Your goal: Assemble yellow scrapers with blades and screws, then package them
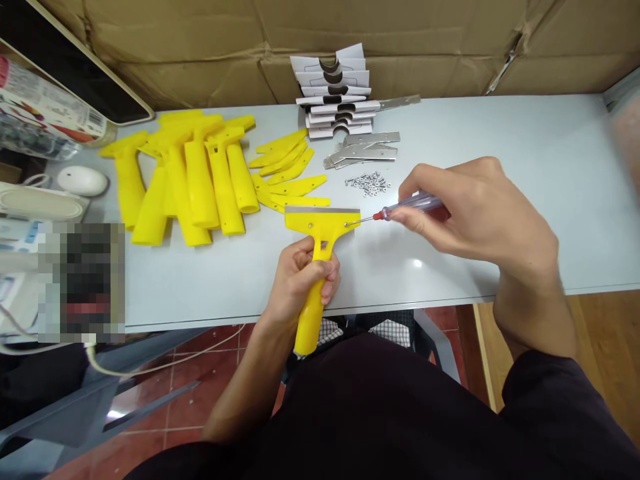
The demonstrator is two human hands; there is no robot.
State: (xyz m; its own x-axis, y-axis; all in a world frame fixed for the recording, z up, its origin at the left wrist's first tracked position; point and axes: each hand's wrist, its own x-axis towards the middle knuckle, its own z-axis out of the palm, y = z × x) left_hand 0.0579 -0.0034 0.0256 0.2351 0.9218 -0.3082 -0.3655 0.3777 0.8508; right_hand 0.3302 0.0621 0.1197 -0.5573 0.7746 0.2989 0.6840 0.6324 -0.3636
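My left hand [305, 277] is closed round the handle of a yellow scraper [311, 317], its head turned away from me with a metal blade [323, 210] along the far edge. Two small screws show in the head. In my right hand [480, 213] I grip a screwdriver [417, 202] with a clear handle and red collar, its tip at the right-hand screw [346, 225]. Just beyond lie small screws and nuts [370, 183], loose metal blades [373, 147] and several yellow cover strips [285, 157].
More yellow scraper handles [200, 180] are heaped at the left. Folded white card sleeves [340, 110] stack against the cardboard wall [200, 40]. A white mouse [83, 181], a dark screen [75, 60] and a cable [150, 369] occupy the left side; the table edge [200, 319] runs near my body.
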